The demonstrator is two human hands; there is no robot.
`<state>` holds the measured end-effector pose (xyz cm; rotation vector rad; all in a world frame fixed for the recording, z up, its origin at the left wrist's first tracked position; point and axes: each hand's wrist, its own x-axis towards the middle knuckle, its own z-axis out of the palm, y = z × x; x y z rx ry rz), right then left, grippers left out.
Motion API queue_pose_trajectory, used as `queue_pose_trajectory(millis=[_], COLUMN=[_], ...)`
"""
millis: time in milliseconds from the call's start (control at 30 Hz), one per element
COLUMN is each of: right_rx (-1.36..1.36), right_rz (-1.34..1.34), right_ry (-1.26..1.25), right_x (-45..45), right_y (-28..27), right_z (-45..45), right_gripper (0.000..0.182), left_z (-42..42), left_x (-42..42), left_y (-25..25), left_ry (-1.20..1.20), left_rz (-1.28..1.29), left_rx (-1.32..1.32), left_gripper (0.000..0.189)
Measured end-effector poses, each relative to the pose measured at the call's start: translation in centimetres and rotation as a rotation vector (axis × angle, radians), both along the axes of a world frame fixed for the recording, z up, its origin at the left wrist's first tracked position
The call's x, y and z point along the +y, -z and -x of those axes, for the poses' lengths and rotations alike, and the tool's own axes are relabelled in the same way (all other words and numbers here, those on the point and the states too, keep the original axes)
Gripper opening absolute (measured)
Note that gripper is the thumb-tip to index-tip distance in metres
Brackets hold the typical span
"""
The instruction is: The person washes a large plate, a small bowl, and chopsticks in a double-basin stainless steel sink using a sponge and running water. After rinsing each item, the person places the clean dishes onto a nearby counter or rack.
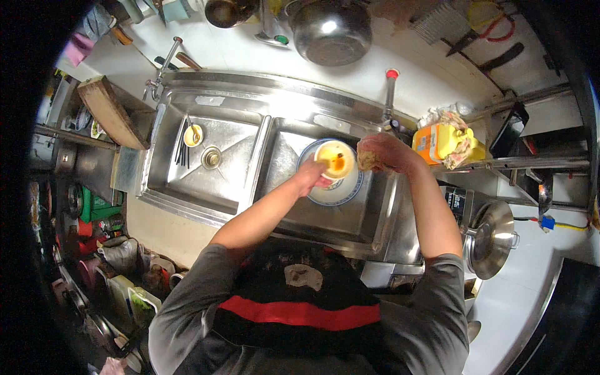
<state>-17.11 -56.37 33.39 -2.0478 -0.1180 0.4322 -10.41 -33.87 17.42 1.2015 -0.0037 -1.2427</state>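
Observation:
My left hand (311,176) grips a white bowl (346,161) with orange-brown residue inside, tilted above the right sink basin. Beneath it a larger blue-rimmed bowl (344,194) rests in the basin, partly hidden. To the right, my right hand (386,152) is closed around a brownish scrubbing pad or sponge (369,160), close to the bowl's rim. In the left basin stands a small yellowish cup (193,135) with a spoon in it; several dark chopsticks (182,153) lie beside it, near the drain (211,157).
Faucets stand behind the left basin (161,70) and right basin (389,98). An orange-and-yellow container (429,143) with a cloth sits at right. A large metal pot (333,35) hangs on the wall. A metal pan or lid (494,239) is at lower right.

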Motion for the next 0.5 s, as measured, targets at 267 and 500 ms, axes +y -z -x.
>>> queue_pose_trajectory(millis=[267, 500], right_rx=[-0.199, 0.150], right_rz=[0.846, 1.121], right_ry=[-0.716, -0.223], right_x=[-8.4, -4.3], right_y=[0.8, -1.0], right_z=[4.4, -0.1], right_gripper=[0.020, 0.024], left_z=[2.1, 0.7], left_x=[-8.2, -2.6], left_y=[-3.0, -4.2], left_ry=[-0.044, -0.103], left_rz=[-0.031, -0.038], left_rx=[0.119, 0.048], left_gripper=[0.035, 0.036])
